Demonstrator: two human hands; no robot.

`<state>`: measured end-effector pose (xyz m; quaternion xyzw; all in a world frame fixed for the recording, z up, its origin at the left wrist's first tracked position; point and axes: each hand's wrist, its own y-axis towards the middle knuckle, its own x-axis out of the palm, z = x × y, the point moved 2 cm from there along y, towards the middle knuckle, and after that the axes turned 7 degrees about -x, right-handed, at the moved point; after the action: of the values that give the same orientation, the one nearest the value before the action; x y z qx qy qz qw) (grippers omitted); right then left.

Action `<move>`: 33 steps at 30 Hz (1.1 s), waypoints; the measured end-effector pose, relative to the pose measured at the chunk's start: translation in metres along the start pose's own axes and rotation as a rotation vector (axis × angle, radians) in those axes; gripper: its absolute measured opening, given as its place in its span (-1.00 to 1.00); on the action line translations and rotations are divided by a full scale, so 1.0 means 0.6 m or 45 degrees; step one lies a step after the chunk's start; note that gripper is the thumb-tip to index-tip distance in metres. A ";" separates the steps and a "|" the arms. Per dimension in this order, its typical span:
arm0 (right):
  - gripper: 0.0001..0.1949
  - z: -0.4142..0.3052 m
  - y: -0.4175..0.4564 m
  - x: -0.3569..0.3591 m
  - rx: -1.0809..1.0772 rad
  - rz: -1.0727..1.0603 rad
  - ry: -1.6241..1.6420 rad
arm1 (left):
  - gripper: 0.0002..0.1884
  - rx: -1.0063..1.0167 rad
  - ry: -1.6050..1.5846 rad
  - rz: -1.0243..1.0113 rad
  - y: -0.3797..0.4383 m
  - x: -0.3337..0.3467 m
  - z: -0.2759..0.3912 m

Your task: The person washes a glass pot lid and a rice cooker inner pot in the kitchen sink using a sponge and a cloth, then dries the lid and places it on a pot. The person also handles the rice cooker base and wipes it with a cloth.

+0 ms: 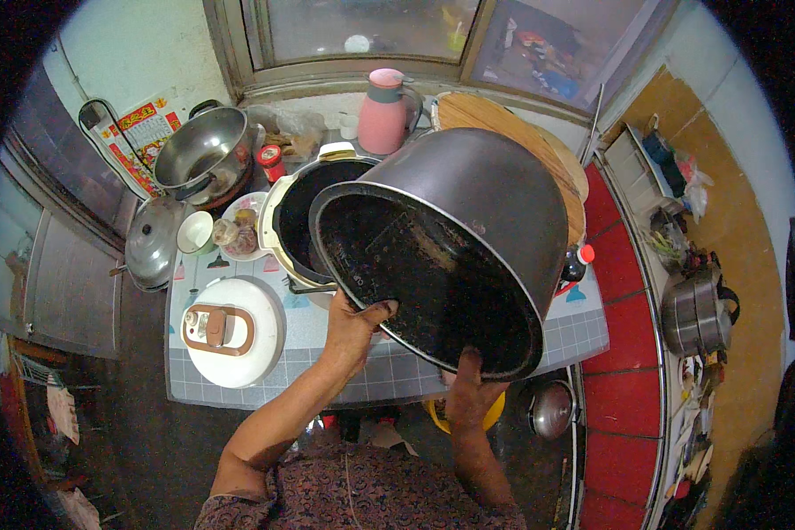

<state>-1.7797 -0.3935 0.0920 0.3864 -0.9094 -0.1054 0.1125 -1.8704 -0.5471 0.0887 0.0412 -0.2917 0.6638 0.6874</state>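
Observation:
Both hands hold a dark inner pot [497, 192] of an electric cooker, tilted on its side with its mouth facing me. My left hand [354, 321] grips the lower left of the rim, thumb inside. At the lower right of the rim, my right hand [474, 391] has its thumb inside too. The black inner surface shows pale worn marks and scale markings. Behind the pot stands the cooker body [281, 242], cream-rimmed and without its lid; the pot hides part of it. A round white lid [262, 331] with a brown handle lies on the table at the left.
On the table [232, 394] stand a steel wok [202, 149], a red-lidded jar [271, 163], a bowl [195, 232], a plate [228, 212] with food and a pink thermos jug [382, 119]. Wooden boards [503, 119] lean behind the pot; a red-capped bottle [576, 262] is at right.

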 end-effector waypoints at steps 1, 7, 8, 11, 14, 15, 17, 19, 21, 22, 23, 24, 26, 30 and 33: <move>-0.37 -0.003 0.000 0.000 0.028 -0.028 0.024 | -0.60 0.025 0.002 0.002 0.000 -0.002 -0.001; -0.40 0.004 -0.007 -0.016 0.070 -0.040 0.029 | -0.69 0.059 0.017 0.038 -0.016 0.007 0.010; -0.41 0.005 -0.006 -0.021 0.039 -0.094 -0.025 | -0.71 0.086 0.038 0.046 -0.021 0.008 0.013; -0.42 -0.003 0.006 -0.029 0.232 0.017 0.249 | -0.72 0.068 0.087 0.000 -0.036 0.009 0.019; -0.45 0.047 0.021 -0.101 0.052 -0.259 -0.408 | -0.65 0.163 0.103 -0.049 -0.054 0.020 0.028; -0.46 0.076 0.025 -0.137 -0.040 -0.372 -0.708 | -0.62 0.156 0.104 -0.137 -0.059 0.019 0.029; -0.50 0.090 0.023 -0.168 -0.068 -0.462 -1.019 | -0.58 0.139 0.103 -0.308 -0.070 0.010 0.031; -0.56 0.042 0.017 -0.164 0.201 -0.281 -0.733 | -0.52 0.033 0.164 -0.529 -0.078 0.009 0.026; -0.58 -0.044 0.017 -0.129 0.438 -0.019 -0.184 | -0.44 0.029 0.284 -0.715 -0.086 -0.006 0.024; -0.58 -0.089 0.019 -0.107 0.466 0.105 0.058 | -0.43 0.039 0.388 -0.765 -0.084 -0.022 0.006; -0.56 -0.112 0.015 -0.092 0.491 0.234 0.304 | -0.41 0.048 0.498 -0.820 -0.080 -0.038 -0.011; -0.54 -0.116 0.007 -0.091 0.441 0.277 0.333 | -0.43 0.106 0.721 -0.845 -0.073 -0.048 -0.017; -0.49 -0.117 -0.015 -0.113 0.348 0.370 0.380 | -0.45 0.216 1.162 -0.888 -0.057 -0.070 -0.036; -0.52 -0.118 -0.076 -0.161 0.365 0.562 0.368 | -0.51 0.587 1.745 -0.828 -0.009 -0.157 -0.180; -0.54 -0.111 -0.125 -0.187 0.380 0.830 0.243 | -0.49 0.688 2.066 -0.794 0.004 -0.194 -0.271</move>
<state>-1.6338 -0.3699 0.1205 0.0965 -0.9755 0.1061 0.1668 -1.8101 -0.5781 -0.0997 -0.2019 0.4717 0.3188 0.7969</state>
